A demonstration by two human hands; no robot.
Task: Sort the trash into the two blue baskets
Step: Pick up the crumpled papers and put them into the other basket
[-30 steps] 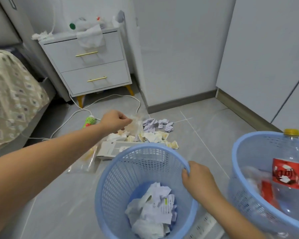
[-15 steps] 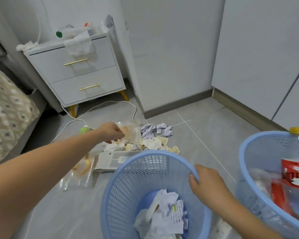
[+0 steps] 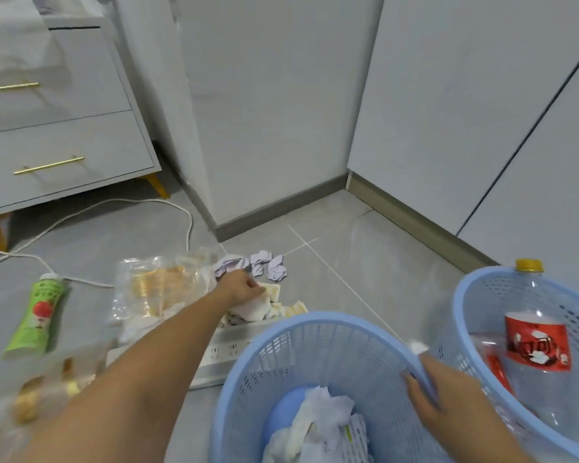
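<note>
Two hands busy: left hand (image 3: 241, 289) clenched on white crumpled paper (image 3: 253, 309) in the floor pile, right hand (image 3: 438, 392) gripping near blue basket's (image 3: 281, 355) rim, second blue basket (image 3: 475, 295) holding a bottle (image 3: 535, 342) alongside.

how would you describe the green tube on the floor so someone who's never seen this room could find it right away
Start at the grey bedside cabinet with gold handles on the left, and follow the white cable that loops over the tiles in front of it. The green tube lies flat just past the cable, left of the clear plastic bags. It is the only bright green thing there, with a white cap and a red mark on its side.
</note>
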